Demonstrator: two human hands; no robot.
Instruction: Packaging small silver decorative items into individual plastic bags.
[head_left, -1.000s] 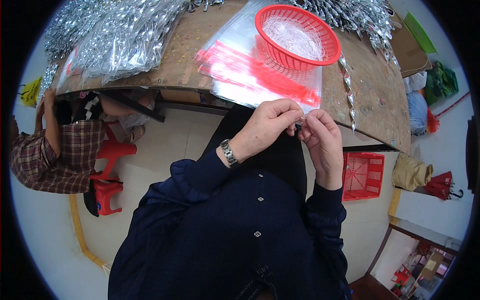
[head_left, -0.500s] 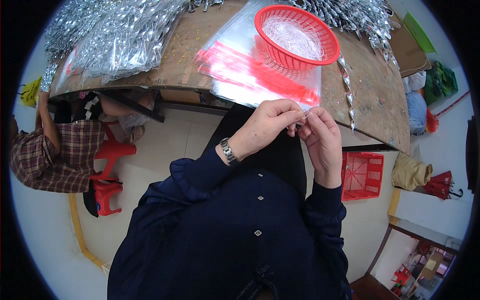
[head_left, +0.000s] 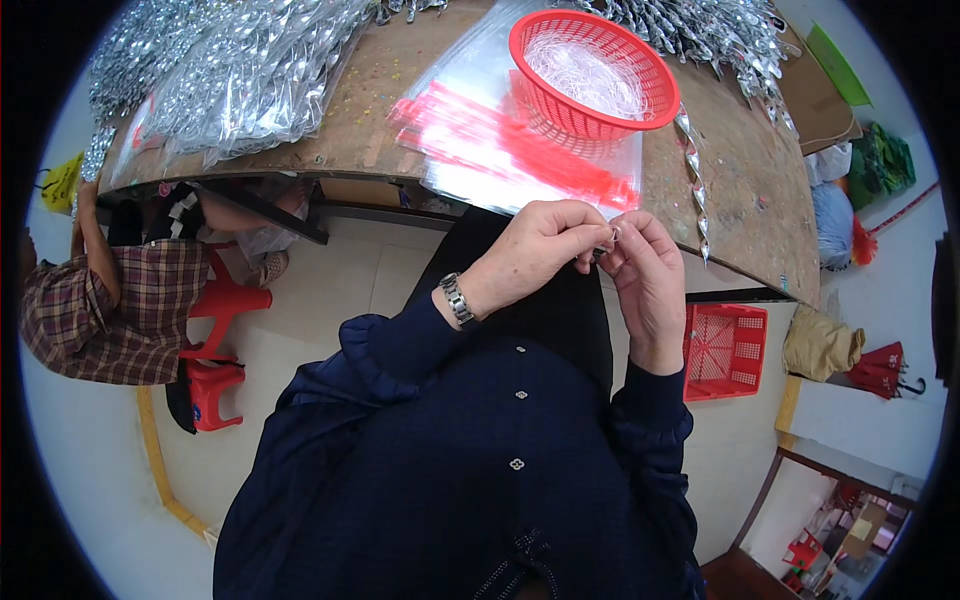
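Observation:
My left hand (head_left: 553, 243), with a metal watch at its wrist, and my right hand (head_left: 648, 275) meet in front of the table's near edge. Both have thumb and forefinger pinched on a small loop of thin clear thread (head_left: 615, 234). Something small and dark shows beneath the fingertips, too hidden to name. Just beyond the hands stands a red plastic basket (head_left: 660, 112) heaped with fine clear threads (head_left: 585, 75). Under it lies a stack of clear plastic bags with red strips (head_left: 480, 135). A twisted silver spiral (head_left: 697, 190) hangs over the table edge to the right.
Bagged silver spirals (head_left: 250, 90) cover the table's left side, and more silver spirals (head_left: 690, 40) lie at the far right. A red crate (head_left: 725, 350) is on the floor to the right. At left, a person in a checked shirt (head_left: 150, 300) sits by red stools (head_left: 225, 310).
My fingertips have drawn slightly closer together, and the thread loop between them shows less. The rest of the scene stays as it was.

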